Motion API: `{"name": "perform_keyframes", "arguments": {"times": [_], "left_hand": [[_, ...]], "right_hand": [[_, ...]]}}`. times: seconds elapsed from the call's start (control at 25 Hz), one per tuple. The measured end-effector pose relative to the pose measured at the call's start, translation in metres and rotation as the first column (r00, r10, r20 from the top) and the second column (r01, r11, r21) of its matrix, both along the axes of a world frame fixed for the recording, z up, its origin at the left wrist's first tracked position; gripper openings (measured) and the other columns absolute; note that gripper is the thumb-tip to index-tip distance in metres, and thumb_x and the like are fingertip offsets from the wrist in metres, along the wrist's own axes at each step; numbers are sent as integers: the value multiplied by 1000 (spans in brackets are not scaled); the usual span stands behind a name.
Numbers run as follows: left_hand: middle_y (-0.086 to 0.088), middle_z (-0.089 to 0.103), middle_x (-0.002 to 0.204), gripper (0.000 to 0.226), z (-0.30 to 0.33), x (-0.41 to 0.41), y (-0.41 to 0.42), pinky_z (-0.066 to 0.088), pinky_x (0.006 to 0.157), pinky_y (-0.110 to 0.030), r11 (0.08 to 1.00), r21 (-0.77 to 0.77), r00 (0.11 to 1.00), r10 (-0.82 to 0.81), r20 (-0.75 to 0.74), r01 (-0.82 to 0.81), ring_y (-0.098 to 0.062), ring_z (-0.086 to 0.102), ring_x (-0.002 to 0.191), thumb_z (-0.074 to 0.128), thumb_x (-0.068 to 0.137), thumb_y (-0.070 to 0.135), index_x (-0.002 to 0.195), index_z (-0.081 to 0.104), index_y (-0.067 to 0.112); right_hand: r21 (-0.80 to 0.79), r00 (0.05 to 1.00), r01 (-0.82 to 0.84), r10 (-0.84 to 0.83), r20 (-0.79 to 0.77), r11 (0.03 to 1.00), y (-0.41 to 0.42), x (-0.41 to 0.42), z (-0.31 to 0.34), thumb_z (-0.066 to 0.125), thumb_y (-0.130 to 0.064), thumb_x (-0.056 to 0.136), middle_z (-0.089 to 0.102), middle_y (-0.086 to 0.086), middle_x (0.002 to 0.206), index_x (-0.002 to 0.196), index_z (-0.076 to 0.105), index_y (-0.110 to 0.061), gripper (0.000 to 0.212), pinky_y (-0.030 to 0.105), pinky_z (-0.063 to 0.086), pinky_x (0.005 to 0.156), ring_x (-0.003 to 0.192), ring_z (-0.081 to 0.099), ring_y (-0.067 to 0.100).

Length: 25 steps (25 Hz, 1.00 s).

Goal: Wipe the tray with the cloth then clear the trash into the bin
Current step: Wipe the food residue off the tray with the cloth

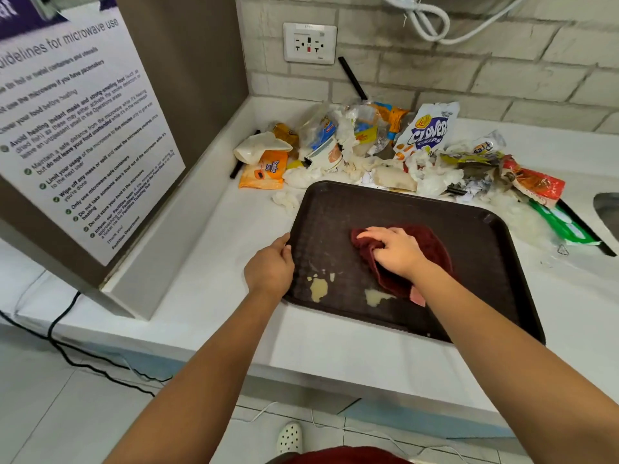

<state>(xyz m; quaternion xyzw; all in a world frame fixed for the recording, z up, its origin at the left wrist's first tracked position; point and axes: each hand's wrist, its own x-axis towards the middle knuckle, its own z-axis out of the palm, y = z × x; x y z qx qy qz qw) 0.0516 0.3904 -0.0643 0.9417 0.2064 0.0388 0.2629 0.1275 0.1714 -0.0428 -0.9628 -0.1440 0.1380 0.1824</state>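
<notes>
right hand [397,251]: fingers curled into the bunched dark red cloth [432,249], pressing it flat onto the tray floor, mid-tray; gripping so the cloth drags with the palm.
left hand [270,266]: clamped on the tray's left rim, thumb over the edge, fingers tucked out of sight beneath; likely bracing so the tray cannot slide under the wiping.
tray [482,283]: dark brown, flat on the white counter [207,269], near corner overhanging the front edge.
residue [319,289]: pale smears near the front left of the tray, one just beside the cloth's lower edge; not yet wiped, so wiping judged underway.
trash [385,152]: wrappers, tissues, chip bag, paper cup, heaped behind the tray against the brick wall; touching the far rim.
bin: not in view.
surroundings: microwave-use notice [77,128] on the panel at left; wall socket [310,43] above the heap.
next: cloth probably swept toward the smears; risk of pushing crumbs over the rim.
</notes>
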Motion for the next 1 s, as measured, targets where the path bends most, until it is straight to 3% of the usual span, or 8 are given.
{"name": "perform_keyframes", "arguments": {"times": [0.2,0.36,0.48,0.6,0.76,1.0], "left_hand": [[-1,65,118,39,0,-1,0,45,79,-28,1000,-6,999,31,-12,-31,-23,59,106,29,100,32,136,44,34],[-2,64,121,39,1,-1,-1,45,80,-29,999,-13,999,44,1,-44,-24,59,108,30,100,32,135,46,34],[-2,63,123,39,1,-3,0,46,84,-30,999,-21,999,35,8,-35,-25,58,110,30,100,32,135,46,34],[-1,62,125,39,-1,-3,2,45,85,-30,999,-36,1000,29,9,-28,-24,57,112,30,100,33,135,46,33],[0,60,128,39,-1,-3,3,45,87,-29,998,-59,999,32,18,-31,-23,56,114,31,100,33,135,46,33],[1,59,129,39,-2,-2,6,45,91,-30,999,-51,1000,-5,15,6,-23,56,115,31,100,34,136,45,32]], "right_hand": [[1,984,-173,173,-37,985,50,-21,3,41,-17,87,32,-18,148,127,48,-45,49,41,12,111,135,22,23],[28,914,-402,403,-55,915,69,-49,5,43,-10,83,36,-20,145,122,56,-41,51,36,13,108,131,24,18],[40,874,-482,484,-45,875,55,-57,6,44,-5,79,44,-20,139,113,64,-38,52,34,20,107,125,31,15],[40,906,-422,423,-26,906,26,-53,6,46,-3,78,47,-21,137,111,64,-39,52,36,25,104,120,36,15],[-38,978,-190,193,85,981,-2,-43,-2,50,-21,86,40,-18,143,124,52,-44,45,39,27,105,126,34,21],[-73,995,-5,12,99,997,18,-23,-11,48,-31,89,36,-14,147,132,44,-39,44,43,26,103,127,30,27]]}}
